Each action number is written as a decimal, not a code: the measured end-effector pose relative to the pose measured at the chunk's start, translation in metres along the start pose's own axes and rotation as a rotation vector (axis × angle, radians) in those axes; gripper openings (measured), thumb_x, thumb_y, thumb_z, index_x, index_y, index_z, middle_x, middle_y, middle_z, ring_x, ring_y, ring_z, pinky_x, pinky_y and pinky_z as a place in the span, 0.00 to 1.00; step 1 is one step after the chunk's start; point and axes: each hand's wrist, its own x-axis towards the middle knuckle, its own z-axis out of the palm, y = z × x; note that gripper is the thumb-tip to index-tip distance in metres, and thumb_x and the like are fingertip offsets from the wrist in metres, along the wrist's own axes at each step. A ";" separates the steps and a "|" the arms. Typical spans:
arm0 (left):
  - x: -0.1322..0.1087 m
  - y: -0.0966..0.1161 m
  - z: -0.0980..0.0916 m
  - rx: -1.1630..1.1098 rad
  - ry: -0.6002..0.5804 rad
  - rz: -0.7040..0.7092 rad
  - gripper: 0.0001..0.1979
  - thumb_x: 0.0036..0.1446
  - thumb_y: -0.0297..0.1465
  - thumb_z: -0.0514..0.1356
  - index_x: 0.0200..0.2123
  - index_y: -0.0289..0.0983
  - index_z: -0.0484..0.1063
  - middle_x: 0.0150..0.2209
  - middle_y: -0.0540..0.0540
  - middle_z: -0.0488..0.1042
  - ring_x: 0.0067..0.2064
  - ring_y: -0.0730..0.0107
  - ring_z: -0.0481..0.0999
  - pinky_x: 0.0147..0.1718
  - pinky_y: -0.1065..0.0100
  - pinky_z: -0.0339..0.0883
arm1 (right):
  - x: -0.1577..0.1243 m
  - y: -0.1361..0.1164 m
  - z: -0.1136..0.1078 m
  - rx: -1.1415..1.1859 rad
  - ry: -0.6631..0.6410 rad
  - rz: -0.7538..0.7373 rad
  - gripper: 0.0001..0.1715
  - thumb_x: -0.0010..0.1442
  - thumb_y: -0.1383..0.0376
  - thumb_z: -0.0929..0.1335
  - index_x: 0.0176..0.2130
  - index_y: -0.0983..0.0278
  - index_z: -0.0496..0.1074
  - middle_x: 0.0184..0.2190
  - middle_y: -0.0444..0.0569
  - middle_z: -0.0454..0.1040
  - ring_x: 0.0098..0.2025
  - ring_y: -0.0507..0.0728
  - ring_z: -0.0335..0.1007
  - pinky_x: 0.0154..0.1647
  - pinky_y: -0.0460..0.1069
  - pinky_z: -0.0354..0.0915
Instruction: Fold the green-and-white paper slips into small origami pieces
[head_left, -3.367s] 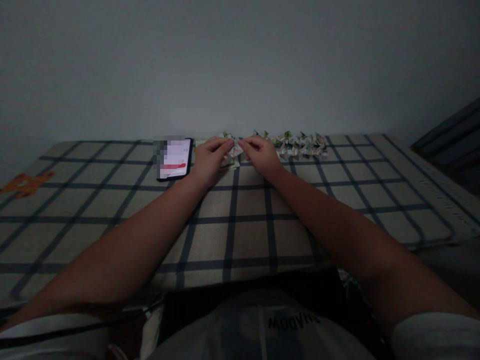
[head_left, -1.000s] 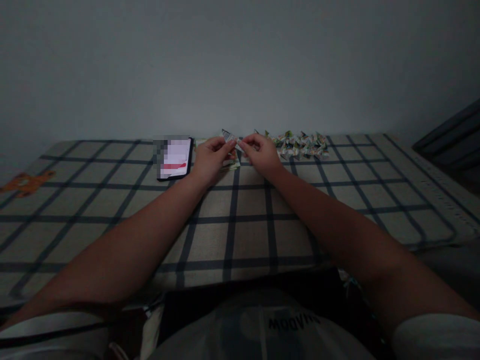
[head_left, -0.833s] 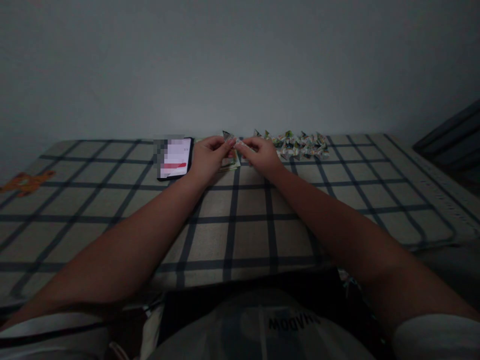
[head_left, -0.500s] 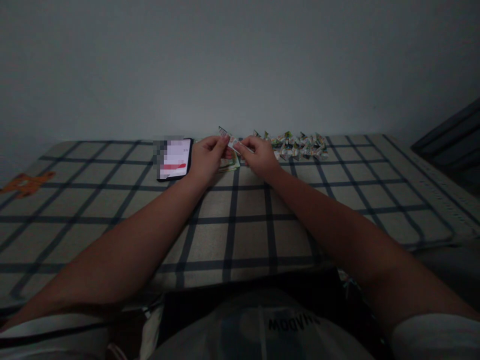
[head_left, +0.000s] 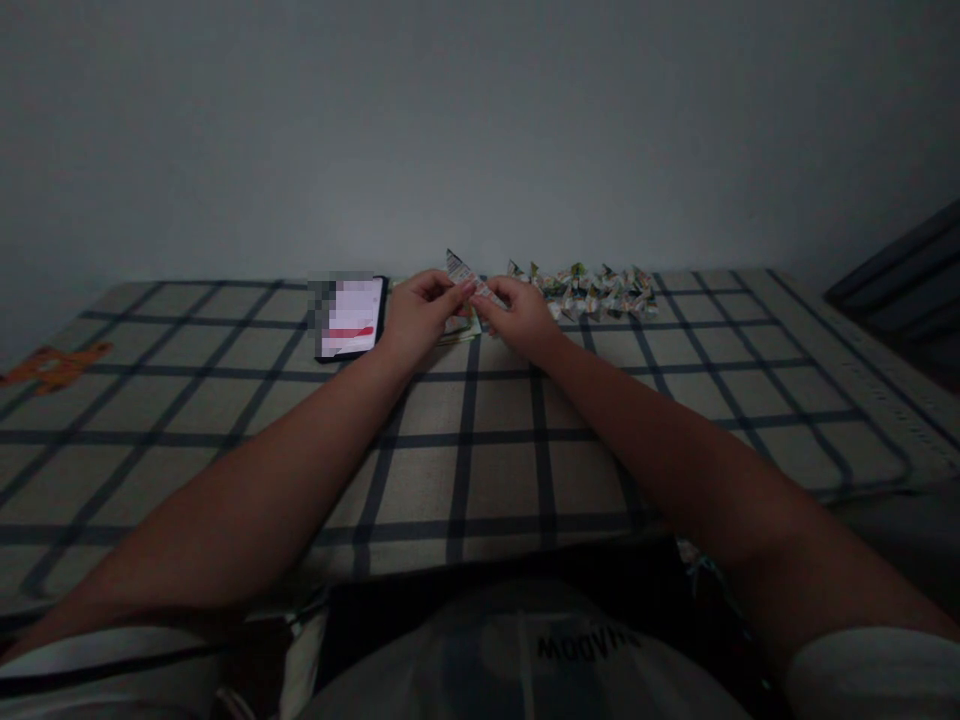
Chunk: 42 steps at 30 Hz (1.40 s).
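My left hand [head_left: 426,312] and my right hand [head_left: 519,312] meet over the far part of the table, both closed on one small piece of folded printed paper [head_left: 463,272]. Its pointed end sticks up between them, toward the wall. The left thumb presses on the paper's face, while the right fingers pinch its lower right end. Beneath the left fingers lies a small stack of printed paper sheets [head_left: 466,328], partly hidden. Several folded paper pieces [head_left: 592,300] stand in rows just right of my right hand.
A phone [head_left: 352,318] with a lit screen lies left of my left hand. An orange flat object [head_left: 56,366] rests at the far left. The checked tablecloth [head_left: 495,480] covers the table up to the grey wall [head_left: 480,130].
My left hand has shifted slightly right along the paper, closer to my right hand. The paper's pointed end has turned a little more upright and moved right.
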 end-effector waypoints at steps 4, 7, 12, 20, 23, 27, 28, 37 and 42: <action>0.002 -0.001 -0.001 -0.014 0.055 0.036 0.23 0.50 0.47 0.72 0.24 0.38 0.67 0.20 0.54 0.68 0.22 0.77 0.67 0.22 0.74 0.60 | -0.001 0.004 0.000 -0.003 -0.024 0.050 0.23 0.65 0.48 0.66 0.29 0.62 0.67 0.24 0.44 0.67 0.31 0.53 0.63 0.33 0.48 0.58; 0.004 -0.003 -0.002 -0.017 0.071 0.037 0.24 0.50 0.49 0.72 0.24 0.38 0.67 0.19 0.54 0.67 0.21 0.78 0.65 0.22 0.74 0.60 | -0.002 0.002 0.000 -0.078 -0.045 0.035 0.28 0.67 0.46 0.63 0.26 0.62 0.65 0.21 0.43 0.65 0.29 0.52 0.60 0.32 0.49 0.56; 0.001 -0.005 0.001 -0.102 0.049 -0.075 0.23 0.48 0.51 0.71 0.26 0.38 0.71 0.23 0.52 0.71 0.24 0.77 0.70 0.25 0.74 0.66 | -0.001 -0.006 0.000 -0.206 0.003 -0.080 0.25 0.69 0.55 0.63 0.23 0.61 0.58 0.23 0.43 0.62 0.30 0.52 0.58 0.35 0.50 0.54; -0.004 0.004 0.004 -0.173 -0.031 -0.230 0.22 0.48 0.51 0.70 0.32 0.38 0.73 0.31 0.48 0.75 0.31 0.72 0.76 0.31 0.71 0.74 | -0.002 -0.002 -0.004 -0.475 -0.070 -0.148 0.20 0.68 0.60 0.66 0.25 0.61 0.62 0.26 0.46 0.65 0.32 0.54 0.57 0.39 0.51 0.53; -0.003 0.001 0.003 -0.167 -0.025 -0.198 0.19 0.50 0.47 0.70 0.31 0.38 0.73 0.29 0.48 0.75 0.31 0.72 0.76 0.31 0.71 0.73 | -0.004 -0.002 -0.003 -0.478 -0.067 -0.148 0.24 0.66 0.53 0.68 0.24 0.62 0.62 0.25 0.46 0.65 0.32 0.54 0.56 0.37 0.51 0.52; -0.003 -0.002 0.002 -0.161 -0.012 -0.197 0.15 0.52 0.43 0.68 0.36 0.38 0.75 0.33 0.47 0.77 0.33 0.70 0.78 0.33 0.70 0.75 | -0.005 -0.003 -0.002 -0.346 -0.004 -0.092 0.29 0.70 0.47 0.61 0.24 0.61 0.61 0.24 0.44 0.63 0.30 0.53 0.56 0.35 0.51 0.51; -0.003 -0.002 0.002 -0.154 -0.011 -0.202 0.15 0.52 0.42 0.67 0.39 0.38 0.75 0.35 0.47 0.78 0.34 0.70 0.79 0.33 0.69 0.75 | -0.005 -0.003 -0.002 -0.313 0.020 -0.067 0.29 0.71 0.48 0.60 0.24 0.61 0.61 0.24 0.44 0.63 0.30 0.53 0.56 0.35 0.51 0.51; -0.006 0.004 0.003 0.004 0.009 -0.121 0.11 0.56 0.33 0.62 0.43 0.38 0.77 0.34 0.48 0.78 0.33 0.69 0.77 0.29 0.71 0.73 | -0.002 -0.001 -0.002 -0.316 0.011 -0.059 0.26 0.72 0.53 0.59 0.24 0.61 0.60 0.24 0.45 0.63 0.31 0.53 0.58 0.36 0.51 0.52; -0.005 -0.001 0.001 0.099 0.050 -0.079 0.05 0.55 0.33 0.62 0.31 0.38 0.73 0.28 0.49 0.74 0.29 0.69 0.75 0.26 0.71 0.71 | -0.003 -0.002 -0.003 -0.336 -0.034 -0.070 0.25 0.71 0.57 0.59 0.22 0.61 0.59 0.22 0.45 0.62 0.29 0.53 0.56 0.35 0.52 0.51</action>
